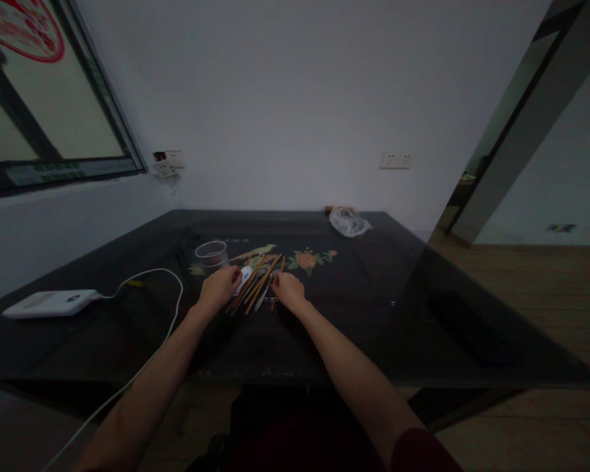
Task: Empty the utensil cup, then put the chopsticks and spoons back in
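Several wooden chopsticks (261,286) lie in a loose bundle on the dark table, between my two hands. Mixed in with them are a pale, rounded spoon-like piece (246,273) and a thin silvery utensil (261,301). At the bundle's left side, my left hand (220,287) has its fingers curled closed; what they hold, if anything, is hidden. My right hand (289,290) is also closed, its fingertips against the right side of the bundle, and its grip is too small to make out. Just beyond my left hand stands a clear plastic cup (212,253).
A white power bank (52,303) with a white cable (177,308) lies on the left of the table (354,341). A crumpled clear plastic bag (348,223) rests at the back, by the wall. A dark, long object (472,331) lies on the right.
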The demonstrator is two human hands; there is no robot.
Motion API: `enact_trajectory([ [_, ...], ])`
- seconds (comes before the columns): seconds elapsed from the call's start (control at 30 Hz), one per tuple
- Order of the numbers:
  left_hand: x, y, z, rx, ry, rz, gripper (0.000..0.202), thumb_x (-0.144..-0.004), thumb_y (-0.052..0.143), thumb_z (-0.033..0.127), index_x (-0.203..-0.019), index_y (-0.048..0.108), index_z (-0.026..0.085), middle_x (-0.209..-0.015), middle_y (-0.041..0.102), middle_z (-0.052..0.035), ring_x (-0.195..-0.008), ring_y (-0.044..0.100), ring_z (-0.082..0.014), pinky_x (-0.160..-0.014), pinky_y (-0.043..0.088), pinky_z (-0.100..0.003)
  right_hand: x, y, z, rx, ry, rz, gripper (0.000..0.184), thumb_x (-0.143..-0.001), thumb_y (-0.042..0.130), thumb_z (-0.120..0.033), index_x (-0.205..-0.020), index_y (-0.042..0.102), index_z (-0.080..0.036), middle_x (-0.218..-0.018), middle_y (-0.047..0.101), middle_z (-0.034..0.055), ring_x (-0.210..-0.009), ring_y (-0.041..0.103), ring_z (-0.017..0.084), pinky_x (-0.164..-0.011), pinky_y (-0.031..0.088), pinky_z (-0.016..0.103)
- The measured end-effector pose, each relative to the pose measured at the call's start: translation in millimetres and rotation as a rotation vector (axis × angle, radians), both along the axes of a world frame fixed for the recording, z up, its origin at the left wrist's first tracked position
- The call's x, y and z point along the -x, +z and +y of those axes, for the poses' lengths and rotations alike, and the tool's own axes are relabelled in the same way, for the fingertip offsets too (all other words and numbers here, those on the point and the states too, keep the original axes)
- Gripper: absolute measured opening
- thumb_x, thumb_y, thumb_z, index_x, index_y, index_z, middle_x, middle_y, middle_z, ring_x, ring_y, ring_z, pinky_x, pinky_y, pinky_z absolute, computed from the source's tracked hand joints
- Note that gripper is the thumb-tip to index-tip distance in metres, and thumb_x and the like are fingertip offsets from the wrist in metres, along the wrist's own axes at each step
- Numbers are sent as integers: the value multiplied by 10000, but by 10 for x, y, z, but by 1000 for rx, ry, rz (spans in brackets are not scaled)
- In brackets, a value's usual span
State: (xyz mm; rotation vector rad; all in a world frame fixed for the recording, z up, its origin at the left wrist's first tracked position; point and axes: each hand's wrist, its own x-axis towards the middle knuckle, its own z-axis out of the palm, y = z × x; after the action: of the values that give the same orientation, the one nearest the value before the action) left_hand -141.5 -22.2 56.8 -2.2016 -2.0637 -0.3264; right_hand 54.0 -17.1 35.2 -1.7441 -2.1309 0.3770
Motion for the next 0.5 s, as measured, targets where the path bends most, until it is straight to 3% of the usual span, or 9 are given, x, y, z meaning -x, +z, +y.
enact_trajectory([
  [0.2, -24, 36, -18, 34, 25, -11, 303, -905, 362, 379, -970, 611, 220, -995, 680, -63, -911, 624, -206, -699, 439, -252, 7, 18, -13, 38, -3, -25, 219, -871, 483, -375, -934, 643, -238, -1000, 685, 74, -933, 650, 224, -748, 474, 309],
  [0.5, 67, -29, 30, 165, 126, -12, 339, -872, 388, 439, -971, 624, 217, -984, 685, -102, -905, 646, -251, -734, 476, -308, 17, 48, -31, 69, 10, -22, 203, -863, 493, -333, -962, 643, -239, -1042, 679, 68, -973, 636, 204, -779, 467, 294],
])
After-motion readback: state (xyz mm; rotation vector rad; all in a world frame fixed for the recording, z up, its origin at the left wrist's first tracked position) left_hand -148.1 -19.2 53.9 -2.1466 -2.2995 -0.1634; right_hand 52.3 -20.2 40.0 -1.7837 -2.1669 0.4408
